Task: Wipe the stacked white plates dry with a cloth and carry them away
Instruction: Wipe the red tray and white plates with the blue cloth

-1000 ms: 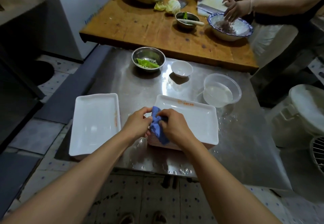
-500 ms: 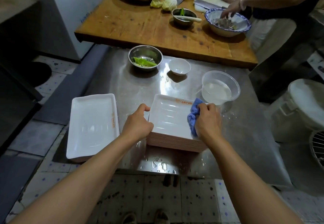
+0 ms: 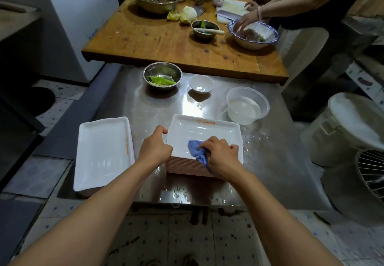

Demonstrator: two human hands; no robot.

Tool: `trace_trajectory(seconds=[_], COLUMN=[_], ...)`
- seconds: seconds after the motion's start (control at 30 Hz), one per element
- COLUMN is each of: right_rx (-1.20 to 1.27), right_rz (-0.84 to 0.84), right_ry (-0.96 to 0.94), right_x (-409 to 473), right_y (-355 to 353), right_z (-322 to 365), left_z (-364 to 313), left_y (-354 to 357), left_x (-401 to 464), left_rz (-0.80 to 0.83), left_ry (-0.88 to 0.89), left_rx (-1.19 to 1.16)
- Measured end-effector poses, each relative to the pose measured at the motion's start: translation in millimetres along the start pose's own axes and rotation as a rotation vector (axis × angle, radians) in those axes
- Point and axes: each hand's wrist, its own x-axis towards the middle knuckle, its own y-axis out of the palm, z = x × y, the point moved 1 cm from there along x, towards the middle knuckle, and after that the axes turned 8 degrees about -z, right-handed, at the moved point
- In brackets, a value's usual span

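A stack of white rectangular plates (image 3: 205,132) stands on the wet steel table (image 3: 270,161). My right hand (image 3: 221,156) grips a bunched blue cloth (image 3: 196,148) and presses it onto the top plate, near its front middle. My left hand (image 3: 155,148) grips the stack's left edge, thumb on the rim. A second pile of white rectangular plates (image 3: 104,153) lies to the left, hanging over the table's left edge.
Behind the stack stand a clear plastic tub of water (image 3: 247,105), a small white bowl (image 3: 201,83) and a steel bowl of greens (image 3: 162,75). Beyond is a wooden table (image 3: 145,37) where another person (image 3: 301,5) works. A white bucket (image 3: 349,128) stands at right.
My right hand has swept the blue cloth from the plate's right edge back toward the front middle. The left hand stays on the stack's left edge.
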Motion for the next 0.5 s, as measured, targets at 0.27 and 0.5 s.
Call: trace_trajectory(seconds=[0.27, 0.5], right_rx=[-0.332, -0.133], right_rz=[-0.154, -0.324], right_ry=[-0.066, 0.078], right_x=[-36, -53], right_y=[-25, -37], right_z=[-42, -57], left_z=[-6, -17], left_y=[1, 2], left_x=[-6, -23], left_rz=[-0.037, -0.206], left_ry=[0.003, 0.101], left_rx=[0.040, 0.317])
